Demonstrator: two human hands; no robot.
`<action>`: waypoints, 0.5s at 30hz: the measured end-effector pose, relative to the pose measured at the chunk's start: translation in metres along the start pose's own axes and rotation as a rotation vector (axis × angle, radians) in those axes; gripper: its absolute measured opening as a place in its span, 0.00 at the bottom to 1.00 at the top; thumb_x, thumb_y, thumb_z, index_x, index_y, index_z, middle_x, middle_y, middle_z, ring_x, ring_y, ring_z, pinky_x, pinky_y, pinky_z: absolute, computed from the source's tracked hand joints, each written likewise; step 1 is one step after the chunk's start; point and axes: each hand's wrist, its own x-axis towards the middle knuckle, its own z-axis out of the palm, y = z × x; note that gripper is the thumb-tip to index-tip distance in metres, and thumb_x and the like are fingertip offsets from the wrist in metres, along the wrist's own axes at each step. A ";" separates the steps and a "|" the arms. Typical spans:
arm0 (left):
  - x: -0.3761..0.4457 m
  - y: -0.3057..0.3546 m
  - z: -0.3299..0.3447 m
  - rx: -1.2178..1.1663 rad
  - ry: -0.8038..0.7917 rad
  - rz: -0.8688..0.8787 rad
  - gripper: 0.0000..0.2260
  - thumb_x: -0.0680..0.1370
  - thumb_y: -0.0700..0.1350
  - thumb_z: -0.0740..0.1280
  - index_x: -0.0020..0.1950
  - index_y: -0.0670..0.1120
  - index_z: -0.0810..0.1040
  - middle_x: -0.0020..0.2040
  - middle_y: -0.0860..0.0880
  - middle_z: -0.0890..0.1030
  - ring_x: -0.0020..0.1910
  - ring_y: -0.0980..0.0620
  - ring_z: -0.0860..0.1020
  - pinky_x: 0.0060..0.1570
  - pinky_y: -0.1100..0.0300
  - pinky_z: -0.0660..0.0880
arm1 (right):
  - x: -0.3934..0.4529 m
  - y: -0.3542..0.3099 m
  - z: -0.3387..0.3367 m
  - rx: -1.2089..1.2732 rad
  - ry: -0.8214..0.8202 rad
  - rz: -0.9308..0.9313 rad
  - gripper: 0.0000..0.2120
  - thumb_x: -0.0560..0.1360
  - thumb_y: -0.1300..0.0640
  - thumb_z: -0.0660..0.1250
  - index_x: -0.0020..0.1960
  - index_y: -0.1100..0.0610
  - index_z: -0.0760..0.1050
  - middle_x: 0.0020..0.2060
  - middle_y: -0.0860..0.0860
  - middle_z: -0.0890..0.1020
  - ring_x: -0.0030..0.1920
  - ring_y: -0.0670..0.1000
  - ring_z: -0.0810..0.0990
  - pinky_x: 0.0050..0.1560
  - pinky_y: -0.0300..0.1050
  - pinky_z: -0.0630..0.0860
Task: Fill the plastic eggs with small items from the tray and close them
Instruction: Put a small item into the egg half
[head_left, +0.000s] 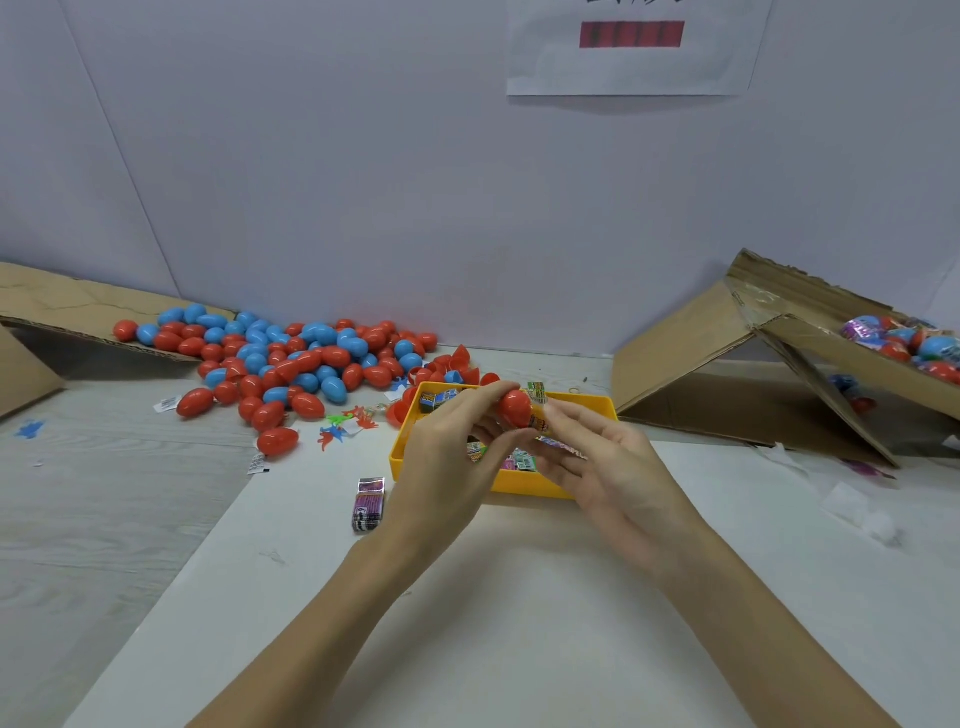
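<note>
Both hands (452, 457) pinch red egg (514, 408) above tray (519, 480).

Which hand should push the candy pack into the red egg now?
Right, probably. The right hand already has its fingers on the candy pack at the egg's open end, while the left hand grips the red egg above the yellow tray.

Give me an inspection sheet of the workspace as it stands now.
Surface: white table, pale wood to the left.
Job's things: red egg held over yellow tray of small packets; egg pile far left.
Clutter: purple packet, toy figures, paper scraps.
Hands: left hand grips the egg; right hand pinches a packet at its open end.
Cables: nothing seen.
Surroundings: cardboard boxes, white wall.
</note>
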 end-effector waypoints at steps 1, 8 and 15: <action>0.000 0.000 -0.001 0.012 -0.012 0.016 0.22 0.75 0.43 0.76 0.68 0.43 0.79 0.55 0.49 0.84 0.49 0.55 0.82 0.53 0.61 0.81 | -0.001 -0.001 0.000 0.029 -0.008 0.018 0.15 0.78 0.56 0.72 0.62 0.60 0.82 0.52 0.55 0.87 0.49 0.51 0.86 0.48 0.40 0.82; 0.002 -0.004 0.000 -0.006 -0.091 0.021 0.22 0.78 0.49 0.71 0.72 0.49 0.77 0.59 0.52 0.79 0.53 0.55 0.79 0.54 0.63 0.79 | -0.003 -0.003 0.002 0.167 0.000 0.127 0.14 0.78 0.57 0.72 0.62 0.62 0.82 0.55 0.59 0.86 0.49 0.52 0.85 0.47 0.40 0.83; 0.001 0.000 0.003 -0.230 -0.116 -0.061 0.19 0.83 0.47 0.66 0.74 0.52 0.74 0.62 0.56 0.81 0.61 0.53 0.80 0.58 0.63 0.77 | -0.006 -0.005 0.010 0.297 -0.030 0.235 0.17 0.74 0.55 0.75 0.61 0.60 0.82 0.56 0.59 0.85 0.50 0.54 0.86 0.44 0.42 0.83</action>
